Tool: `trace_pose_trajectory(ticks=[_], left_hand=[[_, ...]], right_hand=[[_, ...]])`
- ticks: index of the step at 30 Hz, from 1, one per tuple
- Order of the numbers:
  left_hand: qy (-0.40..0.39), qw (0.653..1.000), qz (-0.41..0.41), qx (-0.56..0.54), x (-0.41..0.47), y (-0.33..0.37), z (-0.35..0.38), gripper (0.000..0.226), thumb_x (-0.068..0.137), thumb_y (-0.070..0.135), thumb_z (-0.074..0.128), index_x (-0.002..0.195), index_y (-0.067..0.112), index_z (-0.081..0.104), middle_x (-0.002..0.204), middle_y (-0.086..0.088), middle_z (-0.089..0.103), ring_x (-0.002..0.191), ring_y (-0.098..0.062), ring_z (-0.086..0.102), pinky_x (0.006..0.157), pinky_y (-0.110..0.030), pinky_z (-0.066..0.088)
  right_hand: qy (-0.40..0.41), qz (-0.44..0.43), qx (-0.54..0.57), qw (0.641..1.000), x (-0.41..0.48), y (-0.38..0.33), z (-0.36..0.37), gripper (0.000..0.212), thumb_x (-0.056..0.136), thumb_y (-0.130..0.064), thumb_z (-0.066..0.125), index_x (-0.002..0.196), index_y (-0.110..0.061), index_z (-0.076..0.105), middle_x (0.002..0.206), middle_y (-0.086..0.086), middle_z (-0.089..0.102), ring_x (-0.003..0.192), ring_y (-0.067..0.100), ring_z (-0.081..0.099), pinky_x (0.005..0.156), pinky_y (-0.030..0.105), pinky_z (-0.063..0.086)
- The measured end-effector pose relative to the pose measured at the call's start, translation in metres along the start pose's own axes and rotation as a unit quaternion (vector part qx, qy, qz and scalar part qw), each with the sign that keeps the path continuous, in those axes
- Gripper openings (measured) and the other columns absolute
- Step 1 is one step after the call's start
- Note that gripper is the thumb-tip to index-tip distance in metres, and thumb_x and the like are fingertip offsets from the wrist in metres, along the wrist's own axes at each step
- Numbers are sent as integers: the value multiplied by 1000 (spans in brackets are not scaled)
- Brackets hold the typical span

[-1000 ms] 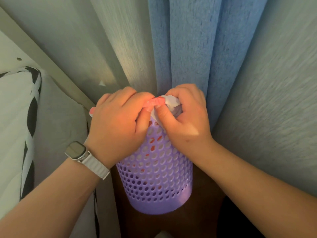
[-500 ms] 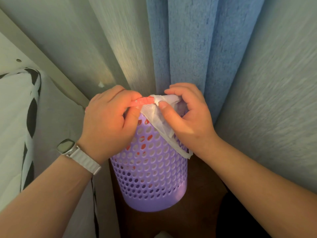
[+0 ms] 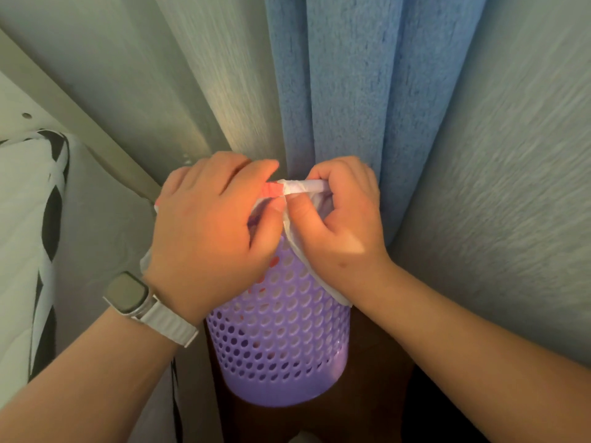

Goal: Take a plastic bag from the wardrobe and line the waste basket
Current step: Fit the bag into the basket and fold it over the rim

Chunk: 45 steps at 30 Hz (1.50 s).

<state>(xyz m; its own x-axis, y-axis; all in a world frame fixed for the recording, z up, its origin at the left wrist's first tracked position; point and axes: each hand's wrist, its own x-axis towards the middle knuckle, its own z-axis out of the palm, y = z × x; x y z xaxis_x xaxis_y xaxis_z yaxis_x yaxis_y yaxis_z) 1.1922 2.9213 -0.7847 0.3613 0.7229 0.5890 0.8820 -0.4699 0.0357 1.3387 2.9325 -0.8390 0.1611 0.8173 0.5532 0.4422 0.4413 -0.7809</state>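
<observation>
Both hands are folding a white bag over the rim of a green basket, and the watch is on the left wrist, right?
Not quite: the basket is purple, as the head view shows. Both hands, left and right, do hold the white bag at its rim, watch on the left wrist.

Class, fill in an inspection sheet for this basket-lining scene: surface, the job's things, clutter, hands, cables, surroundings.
Surface: dark brown floor, partly shadowed.
Job's things: purple perforated waste basket standing upright; white plastic bag gathered at its rim, one edge draped down the right outside wall.
Clutter: nothing seen.
Hands: left hand and right hand both pinch the bag at the rim, thumbs nearly touching; smartwatch on the left wrist.
Cables: nothing seen.
Surroundings: blue curtain and pale curtain behind the basket; black-and-white patterned fabric at left.
</observation>
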Motion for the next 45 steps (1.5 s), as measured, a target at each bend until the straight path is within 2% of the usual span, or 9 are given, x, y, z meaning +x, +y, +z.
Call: trace_pose_trajectory(ticks=[7, 13, 17, 23, 28, 30, 33, 39, 45], left_hand=[[-21, 999, -34, -6, -3, -5, 5, 17, 92, 18, 52, 93, 11, 68, 79, -8, 59, 75, -33, 54, 71, -44, 38], [-26, 997, -50, -50, -3, -20, 6, 18, 91, 16, 49, 89, 8, 66, 77, -2, 54, 73, -33, 55, 70, -47, 43], [-20, 995, -61, -71, -4, -22, 8, 22, 90, 20, 46, 90, 8, 64, 82, 7, 47, 75, -27, 52, 71, -44, 42], [-36, 992, -59, -104, -5, -20, 10, 16, 91, 9, 48, 93, 4, 64, 82, 1, 50, 77, -24, 51, 69, -46, 43], [-44, 988, -68, -131, -2, -5, 4, 34, 82, 7, 51, 112, 9, 68, 107, -5, 64, 98, -27, 62, 86, -56, 48], [-45, 989, -65, -124, -1, 4, 2, 35, 83, 15, 52, 114, 12, 68, 105, -3, 67, 95, -29, 65, 87, -56, 48], [-52, 994, -53, -79, -3, 5, 6, 29, 89, 21, 54, 111, 13, 70, 95, -5, 68, 87, -33, 65, 83, -53, 49], [-70, 989, -51, -116, -5, -14, 14, 24, 93, 24, 51, 102, 13, 71, 84, -5, 63, 80, -30, 60, 72, -51, 48], [-51, 989, -56, -128, -5, -25, 17, 25, 91, 26, 47, 94, 14, 69, 79, -2, 61, 76, -25, 57, 68, -46, 47]], right_hand=[[-35, -7, -2, 999, 0, 0, 2, 14, 83, -27, 67, 87, -16, 61, 87, -2, 56, 88, 17, 52, 84, 44, 41], [-38, -17, 18, 999, 3, 10, -2, 22, 81, -19, 68, 98, -6, 66, 99, 3, 62, 98, 21, 56, 92, 35, 41], [-11, -3, 18, 1000, 7, 20, -6, 26, 80, -20, 71, 100, -5, 67, 102, 0, 59, 99, 19, 57, 93, 35, 42], [8, 2, 30, 1000, 7, 21, -5, 23, 85, -28, 59, 88, -5, 60, 89, -1, 54, 87, 19, 52, 82, 45, 43], [0, -1, 7, 1000, 5, 16, -2, 18, 82, -29, 59, 80, -12, 54, 83, -7, 46, 83, 14, 46, 79, 48, 42], [-4, 6, -2, 1000, 4, 12, -1, 17, 80, -29, 61, 79, -13, 54, 83, -7, 48, 84, 14, 46, 80, 48, 42], [-6, 15, -14, 1000, 2, 7, 2, 19, 80, -32, 64, 79, -14, 56, 83, -3, 52, 84, 18, 50, 81, 50, 42], [-30, 25, -26, 999, -1, 11, 2, 20, 78, -30, 70, 86, -12, 65, 89, 1, 59, 91, 24, 55, 85, 47, 42], [-44, 20, 24, 999, 1, 19, -3, 29, 78, -23, 70, 102, -7, 68, 107, 5, 62, 104, 23, 57, 95, 41, 42]])
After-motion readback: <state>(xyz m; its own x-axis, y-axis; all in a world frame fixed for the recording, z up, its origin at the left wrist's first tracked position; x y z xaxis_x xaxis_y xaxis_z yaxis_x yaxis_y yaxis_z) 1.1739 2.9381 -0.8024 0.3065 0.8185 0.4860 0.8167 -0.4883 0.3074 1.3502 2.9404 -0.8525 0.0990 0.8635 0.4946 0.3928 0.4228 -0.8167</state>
